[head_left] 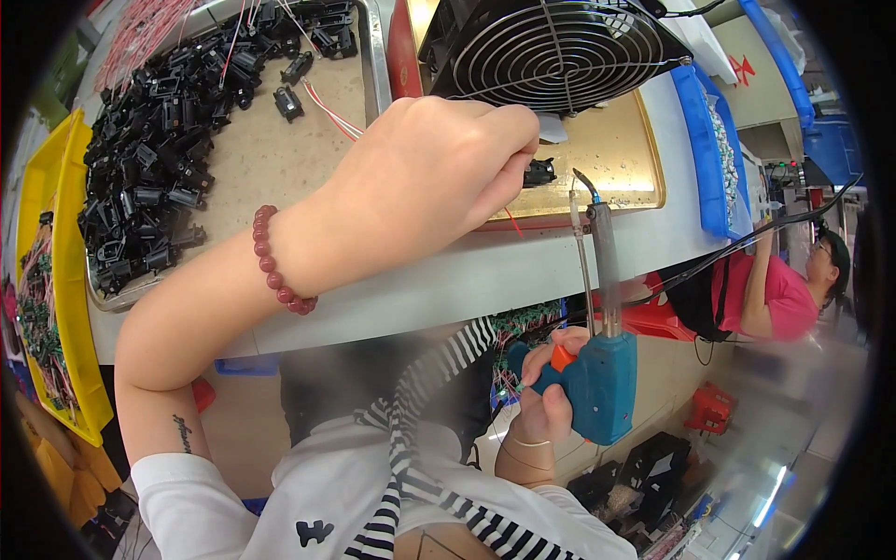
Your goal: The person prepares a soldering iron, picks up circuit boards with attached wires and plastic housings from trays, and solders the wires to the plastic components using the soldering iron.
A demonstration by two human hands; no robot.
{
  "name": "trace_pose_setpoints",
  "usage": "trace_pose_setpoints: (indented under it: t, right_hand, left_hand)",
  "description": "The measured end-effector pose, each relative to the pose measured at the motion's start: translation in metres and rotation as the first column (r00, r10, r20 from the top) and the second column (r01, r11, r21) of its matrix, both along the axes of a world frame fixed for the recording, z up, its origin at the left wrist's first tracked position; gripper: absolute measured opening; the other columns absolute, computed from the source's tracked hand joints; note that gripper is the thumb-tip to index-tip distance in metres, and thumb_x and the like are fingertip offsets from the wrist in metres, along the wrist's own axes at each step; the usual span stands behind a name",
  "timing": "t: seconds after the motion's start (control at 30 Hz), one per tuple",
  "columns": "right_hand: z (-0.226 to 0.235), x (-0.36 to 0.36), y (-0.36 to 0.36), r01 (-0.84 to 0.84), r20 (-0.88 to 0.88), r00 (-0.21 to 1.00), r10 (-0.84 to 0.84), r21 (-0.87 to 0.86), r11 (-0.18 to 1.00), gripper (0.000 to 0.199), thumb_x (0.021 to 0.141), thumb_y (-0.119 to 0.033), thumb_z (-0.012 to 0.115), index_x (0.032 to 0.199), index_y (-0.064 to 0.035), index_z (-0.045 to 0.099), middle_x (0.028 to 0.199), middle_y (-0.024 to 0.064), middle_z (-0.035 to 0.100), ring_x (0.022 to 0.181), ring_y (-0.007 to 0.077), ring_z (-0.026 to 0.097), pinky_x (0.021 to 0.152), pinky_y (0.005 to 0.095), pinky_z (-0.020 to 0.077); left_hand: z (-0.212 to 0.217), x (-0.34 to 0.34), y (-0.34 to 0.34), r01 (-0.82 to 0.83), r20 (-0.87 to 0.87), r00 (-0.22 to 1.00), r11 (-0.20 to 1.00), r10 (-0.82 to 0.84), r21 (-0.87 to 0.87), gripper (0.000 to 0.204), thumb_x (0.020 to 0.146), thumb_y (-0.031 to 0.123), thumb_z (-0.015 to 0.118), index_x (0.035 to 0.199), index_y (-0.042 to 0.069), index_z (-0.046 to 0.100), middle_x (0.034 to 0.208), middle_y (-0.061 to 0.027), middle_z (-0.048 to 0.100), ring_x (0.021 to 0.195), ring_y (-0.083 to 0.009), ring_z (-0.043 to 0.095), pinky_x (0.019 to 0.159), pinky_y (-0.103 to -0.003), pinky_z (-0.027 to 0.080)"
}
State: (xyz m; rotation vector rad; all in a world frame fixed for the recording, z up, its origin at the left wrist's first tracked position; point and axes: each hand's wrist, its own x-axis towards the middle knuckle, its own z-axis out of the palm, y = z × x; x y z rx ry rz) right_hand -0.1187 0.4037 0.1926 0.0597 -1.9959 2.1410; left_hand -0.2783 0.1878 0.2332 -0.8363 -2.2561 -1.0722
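head: left fisheye of a pair on the wearer's head | faces down | nearer left hand (439,168) than right hand (551,397) | bench (411,291) above, shirt (327,476) at lower edge

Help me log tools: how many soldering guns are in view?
1: the blue soldering gun in the right hand, its tip near the black part in the left hand. Others may be hidden.

sldr gun (607,397) teal w/ orange trigger (563,358). plastic pts (154,140) blk. metal tray (611,149) gold. l. bin (70,308) yellow, r. bin (695,149) blue. bead bracelet (273,280) dk red. scarf (403,457) blk/wht stripes. co-worker's top (782,299) pink.
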Motion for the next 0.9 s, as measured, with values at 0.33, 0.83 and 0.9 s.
trace_pose_setpoints:
  t: [0.33,0.83,0.9]
  right_hand:
    - [-0.005,0.000,0.001,-0.013,-0.024,1.000,0.012,-0.037,0.999,0.055,0.079,-0.025,0.068,0.120,0.0060,0.049,0.117,0.0203,0.050,0.057,0.0153,0.053,0.051,0.0276,0.0395]
    - [-0.006,-0.010,0.009,-0.081,-0.113,0.992,0.056,-0.239,0.968,0.050,0.080,-0.024,0.067,0.116,0.0050,0.049,0.113,0.0192,0.051,0.050,0.0166,0.052,0.047,0.0274,0.0398]
    - [-0.007,-0.008,0.010,-0.050,-0.103,0.994,0.029,-0.202,0.978,0.050,0.079,-0.025,0.067,0.116,0.0050,0.049,0.113,0.0191,0.052,0.051,0.0161,0.052,0.047,0.0269,0.0398]
  left_hand:
    - [0.001,0.000,-0.001,0.011,0.005,1.000,1.000,-0.011,-0.004,0.005,0.084,0.006,0.066,0.087,0.004,0.062,0.066,-0.0098,0.062,0.059,-0.0257,0.063,0.052,-0.035,0.048]
    - [0.016,-0.001,-0.014,0.220,0.087,0.972,0.976,-0.220,0.010,0.013,0.084,0.013,0.070,0.093,0.004,0.064,0.083,-0.0117,0.063,0.069,-0.0276,0.063,0.060,-0.035,0.050]
    - [0.023,-0.001,-0.021,0.243,0.109,0.966,0.968,-0.235,-0.069,0.014,0.084,0.014,0.071,0.093,0.005,0.064,0.087,-0.0106,0.062,0.071,-0.0274,0.062,0.062,-0.035,0.050]
